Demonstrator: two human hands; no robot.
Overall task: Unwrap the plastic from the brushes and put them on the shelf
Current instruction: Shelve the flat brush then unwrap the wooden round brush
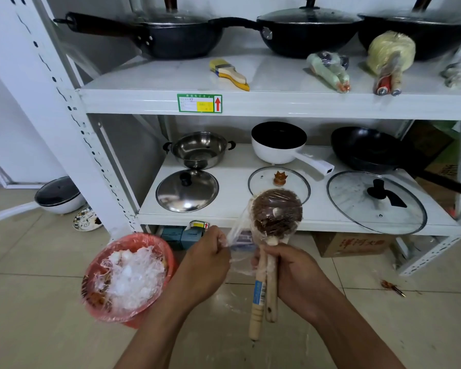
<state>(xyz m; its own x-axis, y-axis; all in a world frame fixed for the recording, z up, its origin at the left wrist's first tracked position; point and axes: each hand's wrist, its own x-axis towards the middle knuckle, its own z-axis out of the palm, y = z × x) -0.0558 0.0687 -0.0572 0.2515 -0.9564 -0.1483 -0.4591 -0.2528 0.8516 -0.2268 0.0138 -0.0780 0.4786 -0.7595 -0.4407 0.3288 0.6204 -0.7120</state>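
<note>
Sitting on the glossy tiled floor at the far left, a round red plastic bin (144, 237) holds a heap of crumpled clear wrap (133, 278). Just right of it, the left hand (205, 265) has its fingers curled tight, pinching a stretched sheet of thin clear film (238, 225) that runs up to the brushes (277, 209). Above, near the front edge of the white metal shelf (144, 102), lies an unwrapped flat brush (229, 73) with yellow bristles, a grey band and a pale wooden grip. The held brushes are a pair, raised before the front edge of the lower level. Their round heads of coarse brown bristle are shiny under the film, and they sit on two smooth, pale wooden handles (258, 294). The right hand (296, 275) grasps both handles, fingers wrapped round them. Further right, by the upper level's front edge, lie a film-wrapped pale green bundle (328, 70) and a wrapped pale-yellow bristle bundle (389, 57).
</note>
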